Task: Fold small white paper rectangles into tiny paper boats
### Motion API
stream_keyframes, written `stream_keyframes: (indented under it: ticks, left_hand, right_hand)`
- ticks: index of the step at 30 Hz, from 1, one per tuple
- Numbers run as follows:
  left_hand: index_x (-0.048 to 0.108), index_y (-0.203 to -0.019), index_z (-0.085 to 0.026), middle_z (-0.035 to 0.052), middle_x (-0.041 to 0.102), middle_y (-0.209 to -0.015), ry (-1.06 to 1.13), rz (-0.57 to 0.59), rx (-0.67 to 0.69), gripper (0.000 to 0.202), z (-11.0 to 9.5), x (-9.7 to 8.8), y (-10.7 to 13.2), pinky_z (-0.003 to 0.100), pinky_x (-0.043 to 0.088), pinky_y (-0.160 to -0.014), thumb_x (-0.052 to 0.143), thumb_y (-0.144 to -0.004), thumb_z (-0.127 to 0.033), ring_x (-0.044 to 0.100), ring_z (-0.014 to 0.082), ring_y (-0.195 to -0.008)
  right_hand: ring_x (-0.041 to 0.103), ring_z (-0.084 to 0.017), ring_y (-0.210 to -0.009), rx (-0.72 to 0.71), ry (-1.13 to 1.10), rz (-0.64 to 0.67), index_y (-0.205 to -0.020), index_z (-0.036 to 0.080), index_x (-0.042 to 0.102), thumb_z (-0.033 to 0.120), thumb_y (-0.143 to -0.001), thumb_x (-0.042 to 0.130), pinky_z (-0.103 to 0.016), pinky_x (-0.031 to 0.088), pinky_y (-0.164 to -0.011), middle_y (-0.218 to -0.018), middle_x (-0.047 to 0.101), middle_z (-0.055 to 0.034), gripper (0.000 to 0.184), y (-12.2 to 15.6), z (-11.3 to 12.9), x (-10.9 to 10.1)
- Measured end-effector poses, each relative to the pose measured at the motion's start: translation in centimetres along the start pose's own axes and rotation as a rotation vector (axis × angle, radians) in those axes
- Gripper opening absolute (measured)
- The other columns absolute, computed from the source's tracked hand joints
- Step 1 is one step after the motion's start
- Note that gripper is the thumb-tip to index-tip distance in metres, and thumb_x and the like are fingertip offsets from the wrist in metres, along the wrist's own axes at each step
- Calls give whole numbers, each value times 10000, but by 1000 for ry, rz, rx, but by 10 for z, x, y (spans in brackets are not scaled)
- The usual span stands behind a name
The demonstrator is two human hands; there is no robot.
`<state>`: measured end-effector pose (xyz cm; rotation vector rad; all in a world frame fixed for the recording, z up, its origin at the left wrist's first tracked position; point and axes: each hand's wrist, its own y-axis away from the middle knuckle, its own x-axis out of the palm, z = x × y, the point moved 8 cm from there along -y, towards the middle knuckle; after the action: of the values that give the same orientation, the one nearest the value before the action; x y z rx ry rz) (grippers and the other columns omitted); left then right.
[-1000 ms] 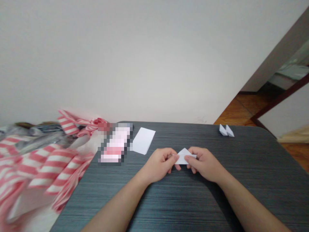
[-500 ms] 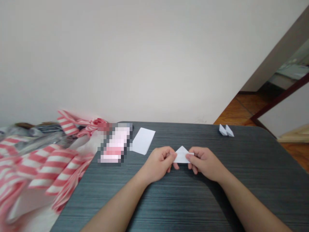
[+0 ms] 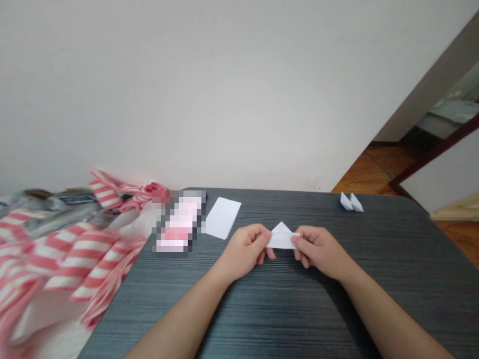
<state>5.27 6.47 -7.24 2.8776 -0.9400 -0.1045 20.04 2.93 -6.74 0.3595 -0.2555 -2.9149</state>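
A small white folded paper piece [image 3: 282, 236] with a pointed top is held just above the dark wood-grain table [image 3: 284, 309]. My left hand [image 3: 245, 250] pinches its left end and my right hand [image 3: 318, 250] pinches its right end, fingers closed on both. A flat white paper rectangle [image 3: 222, 218] lies on the table behind and left of my left hand.
Two small folded paper pieces [image 3: 351, 202] sit near the table's far right edge. A blurred pink-and-white object [image 3: 178, 224] lies left of the paper rectangle. Red-and-white striped cloth [image 3: 56, 259] is heaped beyond the table's left edge. A wall rises behind; wooden floor shows at right.
The folded paper has turned level between my hands and shifted slightly away from me and up. Both hands kept their pinch and moved with it.
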Motion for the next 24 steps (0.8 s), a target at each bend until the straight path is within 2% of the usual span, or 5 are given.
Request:
stream_keyframes:
  ticks: [14, 19, 24]
  left_hand:
    - [540, -763, -158, 30, 680, -645, 17, -9, 17, 334, 1, -4, 0, 183, 329, -432, 501, -940, -438, 467, 73, -432]
    - [568, -860, -151, 35, 699, -700, 86, 15, 12, 268, -6, 1, 1, 184, 337, -435, 556, -904, -414, 485, 76, -441]
    - [617, -837, -143, 35, 701, -700, -19, 56, -11, 242, -12, 6, 3, 187, 351, -457, 619, -861, -384, 483, 80, -467]
  right_hand:
    - [382, -64, -341, 14, -39, -25, -645, 182, 540, 375, -921, 537, -187, 261, -398, -406, 506, 59, 338, -2, -4, -2]
    - [395, -64, -355, 0, -20, -10, -651, 177, 544, 367, -926, 536, -186, 278, -409, -425, 502, 60, 335, 0, 1, 2]
    - [409, -72, -358, 2, 21, 30, -654, 180, 555, 370, -920, 550, -192, 301, -418, -425, 499, 62, 328, 0, 5, 8]
